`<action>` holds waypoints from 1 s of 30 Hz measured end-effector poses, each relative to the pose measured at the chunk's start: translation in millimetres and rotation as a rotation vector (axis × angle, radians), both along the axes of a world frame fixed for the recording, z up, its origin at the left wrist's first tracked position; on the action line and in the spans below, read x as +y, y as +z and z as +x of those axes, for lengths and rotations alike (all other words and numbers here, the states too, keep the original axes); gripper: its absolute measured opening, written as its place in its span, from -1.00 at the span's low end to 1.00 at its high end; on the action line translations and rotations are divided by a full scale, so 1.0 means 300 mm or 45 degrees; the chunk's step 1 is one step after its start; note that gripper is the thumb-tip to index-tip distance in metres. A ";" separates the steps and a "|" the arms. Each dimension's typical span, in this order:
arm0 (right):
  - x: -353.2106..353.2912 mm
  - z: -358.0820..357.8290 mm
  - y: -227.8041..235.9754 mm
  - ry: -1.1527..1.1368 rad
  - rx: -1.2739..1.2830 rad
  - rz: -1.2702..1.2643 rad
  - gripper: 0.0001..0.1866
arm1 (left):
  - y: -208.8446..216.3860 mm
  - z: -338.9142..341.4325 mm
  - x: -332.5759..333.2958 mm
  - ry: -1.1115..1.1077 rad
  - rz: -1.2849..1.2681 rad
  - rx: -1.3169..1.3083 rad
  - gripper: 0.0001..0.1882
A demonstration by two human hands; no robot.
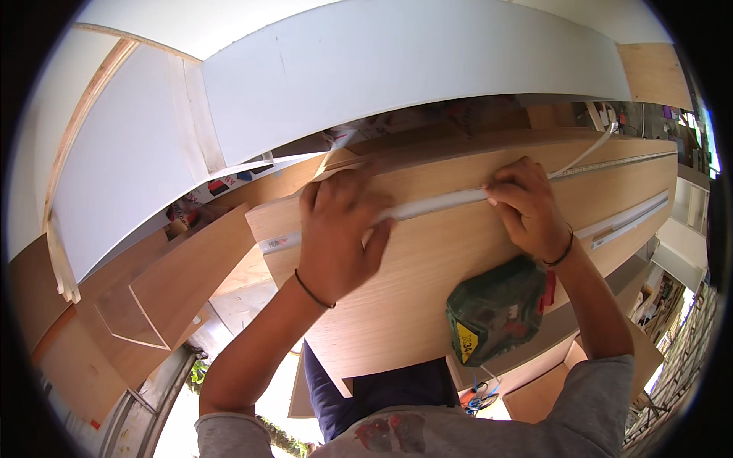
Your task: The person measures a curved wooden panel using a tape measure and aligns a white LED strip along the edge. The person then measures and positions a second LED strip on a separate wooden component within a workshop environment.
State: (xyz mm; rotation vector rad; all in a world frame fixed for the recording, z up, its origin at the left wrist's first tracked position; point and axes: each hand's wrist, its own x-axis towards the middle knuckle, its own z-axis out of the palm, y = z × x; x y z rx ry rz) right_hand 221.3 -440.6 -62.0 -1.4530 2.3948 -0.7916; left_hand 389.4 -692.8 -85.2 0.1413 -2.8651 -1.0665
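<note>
A long white strip [435, 204] lies lengthwise across a light wood-grain board [412, 290]. My right hand [527, 202] pinches the strip's edge between thumb and fingertips near the middle of the board. My left hand [343, 237] is over the strip toward its left end, fingers bent and smeared by motion, so its grip is unclear. A thin pale band [586, 151] rises in a curl beyond my right hand. Farther right, a narrow strip with fine markings [618, 162] runs along the board.
A green case with a clear lid [496, 309] sits on the board's near side. Pale metal-like profiles [626, 220] lie at right. White panels [412, 57] stand along the far side. More wood boards [195, 282] lean at left; blue cable [479, 398] lies below.
</note>
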 end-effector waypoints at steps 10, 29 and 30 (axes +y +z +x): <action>-0.005 -0.014 0.000 0.044 -0.053 -0.017 -0.78 | 0.059 -0.126 -0.069 -0.036 0.115 -0.570 -0.46; 0.002 -0.008 -0.004 0.061 0.038 -0.014 -0.79 | 0.051 -0.196 -0.067 -0.265 0.027 -0.802 -0.35; 0.003 -0.006 -0.006 0.067 0.045 -0.006 -0.79 | 0.052 -0.210 -0.059 -0.264 0.023 -0.798 -0.35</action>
